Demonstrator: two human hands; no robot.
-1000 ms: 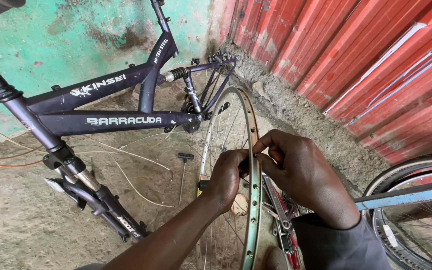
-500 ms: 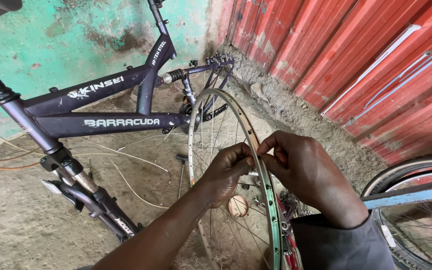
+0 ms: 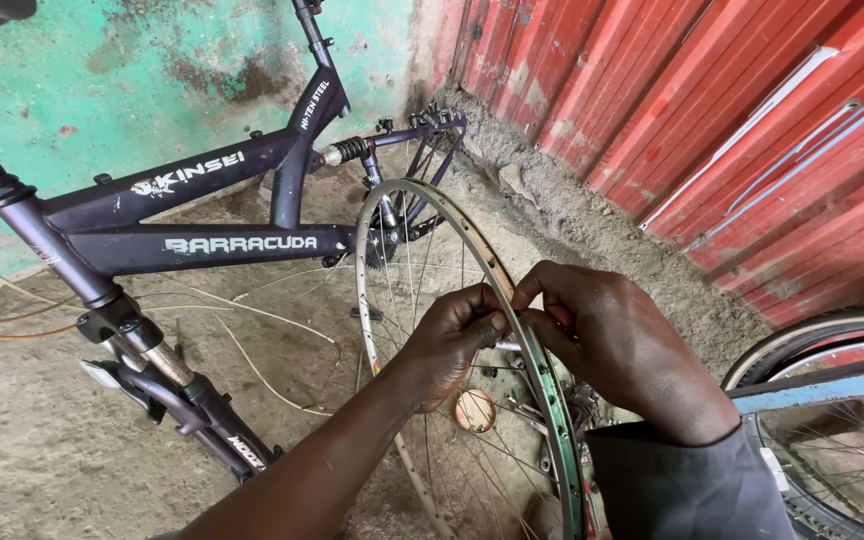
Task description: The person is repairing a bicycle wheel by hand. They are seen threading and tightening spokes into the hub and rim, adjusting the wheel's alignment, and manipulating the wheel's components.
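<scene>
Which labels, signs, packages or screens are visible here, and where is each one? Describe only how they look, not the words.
Upper tube decal: white lettering with a small emblem, on the dark bicycle frame.
Lower tube decal: white block lettering.
Seat tube decal: small white lettering running along the tube.
Fork decal: small, white, at bottom left.
No packages, signs or screens.

Under you lies a rough, sandy concrete floor. A dark purple bicycle frame stands on it at ten o'clock, its fork end down at eight o'clock. Pale loose wires trail over the ground at nine o'clock. A small T-shaped tool lies near the centre. Rubble banks against the wall at one o'clock.
</scene>
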